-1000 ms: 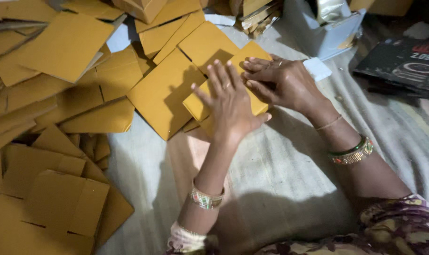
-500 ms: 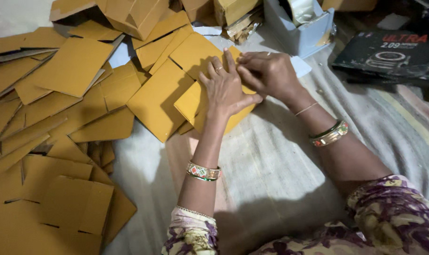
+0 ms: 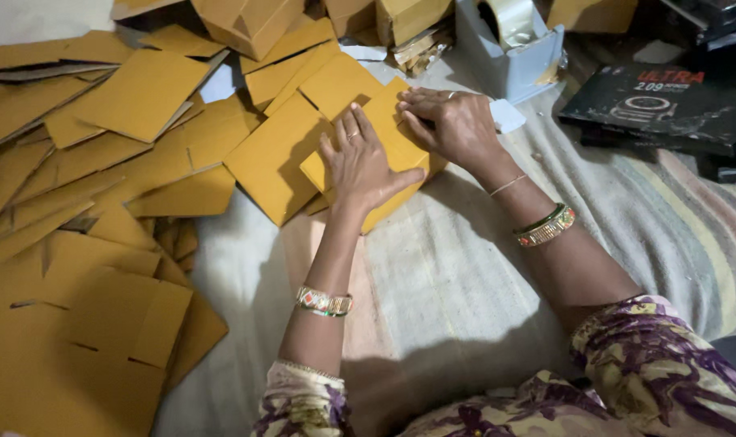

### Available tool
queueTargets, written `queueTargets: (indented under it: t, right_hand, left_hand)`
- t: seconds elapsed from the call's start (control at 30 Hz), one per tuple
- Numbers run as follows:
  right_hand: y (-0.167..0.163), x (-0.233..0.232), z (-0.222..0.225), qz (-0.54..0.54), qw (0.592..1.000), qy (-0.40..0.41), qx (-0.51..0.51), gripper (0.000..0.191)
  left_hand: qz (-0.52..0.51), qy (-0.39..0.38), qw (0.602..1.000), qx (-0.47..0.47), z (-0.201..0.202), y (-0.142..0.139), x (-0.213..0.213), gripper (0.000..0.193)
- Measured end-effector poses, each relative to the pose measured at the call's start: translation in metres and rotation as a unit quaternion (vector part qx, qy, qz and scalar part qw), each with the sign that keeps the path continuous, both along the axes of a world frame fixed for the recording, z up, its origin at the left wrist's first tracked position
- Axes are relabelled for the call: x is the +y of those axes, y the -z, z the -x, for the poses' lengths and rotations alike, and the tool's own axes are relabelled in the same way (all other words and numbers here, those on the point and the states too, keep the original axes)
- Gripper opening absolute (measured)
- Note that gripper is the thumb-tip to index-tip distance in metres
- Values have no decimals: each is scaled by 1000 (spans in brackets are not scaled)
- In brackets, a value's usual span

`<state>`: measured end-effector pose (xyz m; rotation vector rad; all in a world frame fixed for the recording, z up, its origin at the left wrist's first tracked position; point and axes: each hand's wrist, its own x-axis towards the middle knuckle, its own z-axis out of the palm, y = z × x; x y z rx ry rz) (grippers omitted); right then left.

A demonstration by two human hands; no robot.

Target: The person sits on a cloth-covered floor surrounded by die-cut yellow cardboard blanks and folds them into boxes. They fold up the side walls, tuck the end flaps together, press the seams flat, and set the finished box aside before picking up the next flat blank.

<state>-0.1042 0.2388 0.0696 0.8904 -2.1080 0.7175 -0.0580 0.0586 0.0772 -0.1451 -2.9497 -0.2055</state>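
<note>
Mustard-yellow cardboard blanks (image 3: 141, 89) all over, same yellow on the flat piece (image 3: 384, 121) under both hands. Pale cloth (image 3: 465, 283) with faded pink, yellow and grey stripes. Light blue box (image 3: 509, 69). Black carton (image 3: 667, 105) with red print. Purple-and-cream floral sleeves (image 3: 667, 380). Green-and-gold bangles (image 3: 546, 226).

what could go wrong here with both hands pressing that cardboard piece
1. The cardboard piece lies on soft cloth, so pressing may crease it unevenly.
2. It overlaps loose sheets, which might slide under the left hand.
3. The right hand works near the tape holder and could knock it.
</note>
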Motion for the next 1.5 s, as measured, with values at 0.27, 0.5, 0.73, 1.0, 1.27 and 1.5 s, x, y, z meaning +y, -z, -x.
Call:
queueTargets:
  t: [0.27, 0.5, 0.73, 1.0, 1.27, 1.5]
  right_hand:
    - [-6, -2, -4, 15, 1000, 7, 1, 14]
    - [-7, -3, -2, 20, 998, 7, -58, 15]
    - [2, 1, 12, 174, 919, -117, -335, 36]
    - [6, 6, 15, 234, 863, -205, -399, 22]
    - [-6, 35, 17, 447, 700, -363, -423, 48]
    - [20, 42, 41, 255, 803, -224, -490, 30]
  left_hand:
    - [-44, -30, 999, -3, -42, 5, -36, 150]
    - [-340, -81, 912, 216, -38, 44, -51, 107]
    - [-718, -123, 684, 37, -48, 52, -52, 82]
    - [-788, -73, 602, 106, -55, 38, -40, 65]
    - [-309, 205, 907, 199, -56, 66, -55, 60]
    - [105, 209, 948, 217, -51, 95, -92, 48]
